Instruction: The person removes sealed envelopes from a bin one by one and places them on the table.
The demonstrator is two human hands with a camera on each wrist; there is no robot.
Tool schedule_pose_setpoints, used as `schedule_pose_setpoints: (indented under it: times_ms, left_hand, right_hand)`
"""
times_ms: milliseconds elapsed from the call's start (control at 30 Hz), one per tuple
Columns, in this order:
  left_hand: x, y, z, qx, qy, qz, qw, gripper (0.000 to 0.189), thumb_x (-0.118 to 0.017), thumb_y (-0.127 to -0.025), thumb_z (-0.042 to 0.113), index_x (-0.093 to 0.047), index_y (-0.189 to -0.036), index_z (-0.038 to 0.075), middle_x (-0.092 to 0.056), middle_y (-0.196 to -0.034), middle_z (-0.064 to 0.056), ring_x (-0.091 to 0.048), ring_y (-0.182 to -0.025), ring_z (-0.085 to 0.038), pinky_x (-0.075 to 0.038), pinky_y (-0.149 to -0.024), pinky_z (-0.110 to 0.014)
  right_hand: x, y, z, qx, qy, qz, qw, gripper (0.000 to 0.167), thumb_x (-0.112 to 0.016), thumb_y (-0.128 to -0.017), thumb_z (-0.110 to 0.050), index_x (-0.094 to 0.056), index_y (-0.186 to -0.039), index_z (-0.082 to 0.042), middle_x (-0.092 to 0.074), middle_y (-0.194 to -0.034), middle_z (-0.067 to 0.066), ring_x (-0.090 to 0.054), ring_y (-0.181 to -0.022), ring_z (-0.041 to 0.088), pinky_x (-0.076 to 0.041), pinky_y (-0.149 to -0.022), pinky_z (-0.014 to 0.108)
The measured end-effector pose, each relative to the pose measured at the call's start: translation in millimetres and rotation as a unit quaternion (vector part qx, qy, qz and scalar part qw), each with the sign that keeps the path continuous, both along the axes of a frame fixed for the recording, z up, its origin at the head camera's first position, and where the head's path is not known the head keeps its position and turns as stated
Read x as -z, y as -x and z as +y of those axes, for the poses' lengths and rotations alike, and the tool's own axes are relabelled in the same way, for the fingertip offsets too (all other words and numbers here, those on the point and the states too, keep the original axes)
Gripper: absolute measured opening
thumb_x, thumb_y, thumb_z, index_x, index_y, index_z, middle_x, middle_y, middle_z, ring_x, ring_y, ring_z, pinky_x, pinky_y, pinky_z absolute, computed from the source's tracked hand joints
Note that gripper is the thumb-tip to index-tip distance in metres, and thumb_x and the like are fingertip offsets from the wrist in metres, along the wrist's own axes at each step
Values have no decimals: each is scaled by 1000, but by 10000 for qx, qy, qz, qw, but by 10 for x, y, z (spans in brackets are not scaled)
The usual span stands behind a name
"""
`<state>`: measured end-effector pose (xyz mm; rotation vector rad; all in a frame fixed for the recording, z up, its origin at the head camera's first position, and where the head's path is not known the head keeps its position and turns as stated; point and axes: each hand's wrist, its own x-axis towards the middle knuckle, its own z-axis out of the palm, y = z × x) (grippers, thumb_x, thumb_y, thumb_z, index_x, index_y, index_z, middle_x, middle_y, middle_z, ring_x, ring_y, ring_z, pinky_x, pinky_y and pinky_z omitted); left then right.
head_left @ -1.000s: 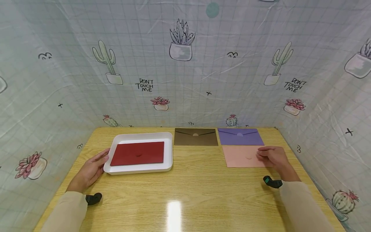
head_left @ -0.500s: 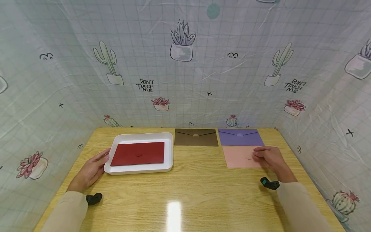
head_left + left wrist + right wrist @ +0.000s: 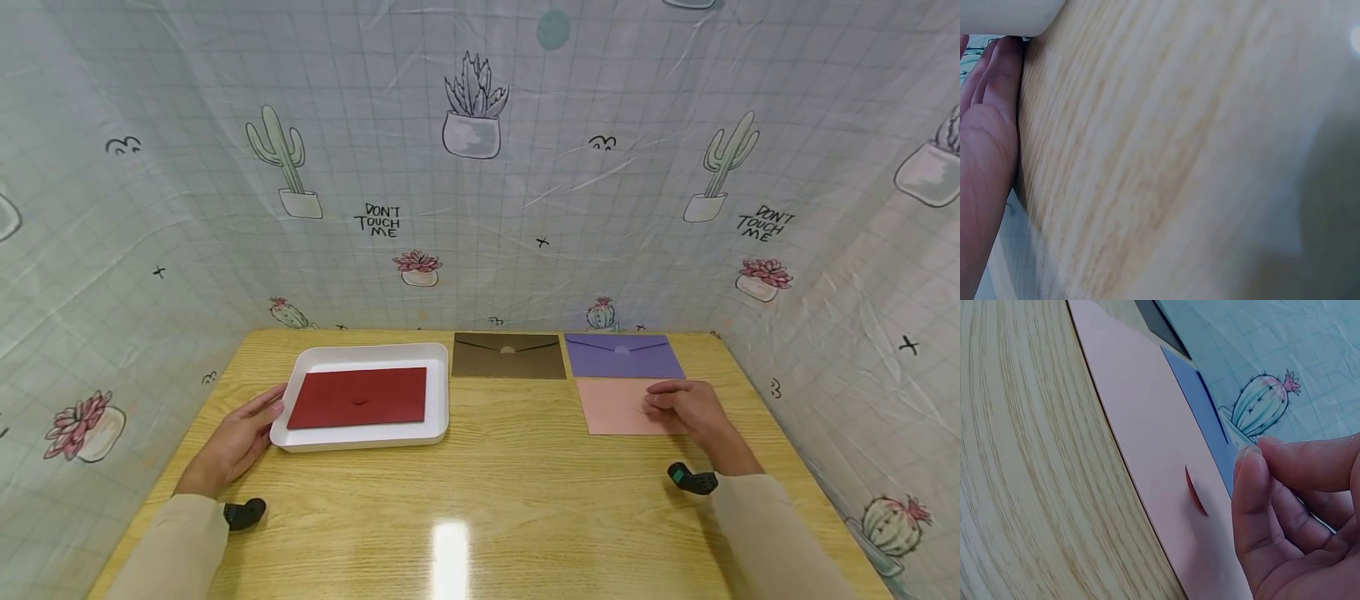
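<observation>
At the left, a white tray (image 3: 438,408) holds a red envelope (image 3: 360,398). My left hand (image 3: 238,435) rests against the tray's left side, fingers fairly straight; in the left wrist view the hand (image 3: 988,125) lies along the tabletop, fingers reaching the tray's wall (image 3: 1013,19). To the right lies a pink envelope (image 3: 611,408), flat on the table. Over its right half hovers my right hand (image 3: 693,410). The right wrist view shows this hand (image 3: 1304,506) with fingers curled and thumb and fingertip together, nothing visible between them, above the pink envelope (image 3: 1141,431) with its curved slit.
A brown envelope (image 3: 508,360) lies to the right of the tray at the table's back edge. Beside it is a purple envelope (image 3: 622,360), just behind the pink one. A cactus-print cloth (image 3: 540,192) encloses the wooden table (image 3: 480,467) at the back and sides.
My right hand has drifted a little left over the pink envelope, hiding more of its middle. The left hand, tray and envelopes stay where they were.
</observation>
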<state>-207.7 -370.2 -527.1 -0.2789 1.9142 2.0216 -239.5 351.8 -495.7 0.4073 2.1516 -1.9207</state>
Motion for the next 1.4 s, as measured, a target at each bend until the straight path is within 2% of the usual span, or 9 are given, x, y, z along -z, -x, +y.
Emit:
schedule_pose_setpoints:
  times_ms: [333, 733, 800, 900, 967, 1033, 1400]
  left_hand:
    - [-20, -9, 8, -17, -77, -33, 10000, 79, -58, -105, 42, -14, -169, 25, 4, -178, -2, -52, -106, 24, -50, -93, -4]
    - [-37, 23, -7, 8, -10, -19, 10000, 77, -58, -106, 41, -15, -168, 26, 4, -178, -3, -51, -112, 22, -50, -94, -5]
    - [-36, 34, -5, 6, 36, -47, 10000, 77, -58, -106, 41, -15, -168, 27, 4, -178, -3, -46, -127, 16, -50, -94, -5]
    - [-33, 51, 2, 21, 127, -96, 9999, 77, -57, -106, 43, -14, -168, 27, 4, -178, -3, -28, -155, -5, -50, -93, -4]
    - [-28, 57, 10, 24, 139, -106, 9998, 77, -56, -107, 42, -13, -169, 27, 5, -178, -4, -12, -163, -20, -50, -92, -3]
    - [-25, 59, 15, 31, 149, -104, 9998, 76, -55, -107, 42, -13, -169, 26, 6, -178, -4, -4, -164, -28, -50, -91, -3]
    - [-16, 65, 15, 26, 195, -87, 9998, 76, -55, -107, 43, -13, -169, 27, 5, -178, -4, -3, -164, -29, -50, -90, -3]
  right_hand:
    - [-19, 1, -92, -132, -113, 127, 9998, 30, -68, -97, 1, -66, -124, 15, -78, -89, -3, -78, -82, 11, -65, -80, 28]
    - [-4, 11, -193, -263, -348, 211, 9988, 33, -70, -96, -1, -66, -124, 15, -75, -91, -8, -77, -81, 8, -65, -77, 26]
    - [-8, 15, -212, -254, -314, 194, 9990, 31, -70, -96, 0, -67, -124, 15, -75, -92, -7, -77, -82, 8, -65, -77, 26]
    - [-13, 21, -240, -266, -255, 152, 9992, 30, -70, -96, 1, -68, -123, 14, -75, -93, -5, -77, -83, 9, -65, -78, 27]
    - [-15, 20, -255, -282, -213, 107, 9993, 30, -70, -96, 1, -67, -123, 13, -75, -93, -5, -77, -84, 10, -65, -79, 27]
    - [-18, 18, -270, -316, -190, 87, 9993, 31, -69, -97, 0, -66, -125, 14, -75, -93, -5, -77, -85, 11, -65, -80, 28]
    - [-65, 3, -354, -622, -338, 289, 9971, 33, -67, -98, -2, -63, -127, 15, -75, -93, -8, -75, -88, 8, -64, -82, 25]
